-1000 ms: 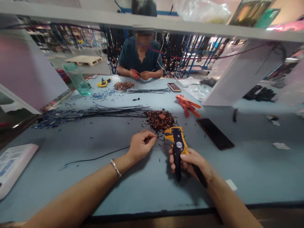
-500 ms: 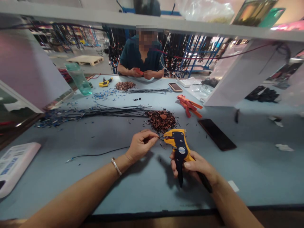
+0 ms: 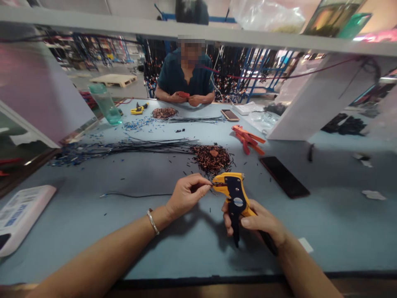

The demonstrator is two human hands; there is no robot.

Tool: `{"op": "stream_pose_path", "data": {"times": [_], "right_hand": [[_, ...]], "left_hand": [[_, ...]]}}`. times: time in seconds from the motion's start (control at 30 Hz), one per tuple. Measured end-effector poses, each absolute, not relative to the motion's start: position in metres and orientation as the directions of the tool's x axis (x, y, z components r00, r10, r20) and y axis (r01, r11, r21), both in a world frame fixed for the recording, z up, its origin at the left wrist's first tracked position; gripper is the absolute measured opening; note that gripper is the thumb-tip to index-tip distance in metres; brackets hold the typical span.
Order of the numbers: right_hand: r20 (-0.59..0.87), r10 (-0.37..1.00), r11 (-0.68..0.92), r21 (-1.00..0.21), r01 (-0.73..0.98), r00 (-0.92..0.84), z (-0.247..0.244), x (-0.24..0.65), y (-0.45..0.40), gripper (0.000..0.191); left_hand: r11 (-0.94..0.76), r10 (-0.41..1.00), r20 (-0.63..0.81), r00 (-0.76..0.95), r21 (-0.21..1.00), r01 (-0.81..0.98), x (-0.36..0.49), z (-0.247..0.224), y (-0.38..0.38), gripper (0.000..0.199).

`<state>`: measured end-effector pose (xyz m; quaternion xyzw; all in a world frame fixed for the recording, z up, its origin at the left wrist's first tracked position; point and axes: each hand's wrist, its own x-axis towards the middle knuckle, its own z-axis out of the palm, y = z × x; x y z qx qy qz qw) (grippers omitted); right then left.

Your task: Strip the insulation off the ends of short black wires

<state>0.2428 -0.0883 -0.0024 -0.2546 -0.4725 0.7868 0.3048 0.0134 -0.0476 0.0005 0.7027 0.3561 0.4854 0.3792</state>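
Note:
A thin black wire [image 3: 139, 195] is pinched between the thumb and fingers of my left hand [image 3: 189, 193]; its tail lies leftward on the table, and its near end is at the tool's jaws. My right hand [image 3: 259, 221] is wrapped round the handles of a yellow and dark blue wire stripper [image 3: 236, 190], whose jaws point left. Just beyond the jaws is a heap of small copper and black pieces [image 3: 214, 159]. A bundle of black wires [image 3: 149, 145] with blue ends stretches to the left of that heap.
A black phone [image 3: 284, 176] and red-orange pliers [image 3: 247, 138] lie to the right. At the left edge is a white device [image 3: 26, 217]. Across the table [image 3: 124, 244] a person [image 3: 186, 78] holds something red. A white shelf [image 3: 124, 20] spans overhead.
My left hand has moved slightly right, bringing the wire's end up to the stripper's jaws. The wire's tail has shifted right along the table.

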Motion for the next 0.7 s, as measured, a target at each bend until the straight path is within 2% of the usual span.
{"op": "stream_pose_path", "data": {"times": [0.23,0.7], "right_hand": [[-0.105,0.726,-0.360,-0.901,-0.244,-0.680,-0.0026,0.2425,-0.0882,0.041],[-0.151,0.755,-0.385,-0.890,-0.245,-0.638,-0.0016,0.2378,-0.0912,0.040]], "left_hand": [[-0.441,0.887,0.396,0.237,0.880,0.178,0.0152,-0.0003,-0.0485,0.016],[-0.392,0.900,0.329,0.287,0.898,0.199,0.0124,0.0047,-0.0485,0.021]]}}
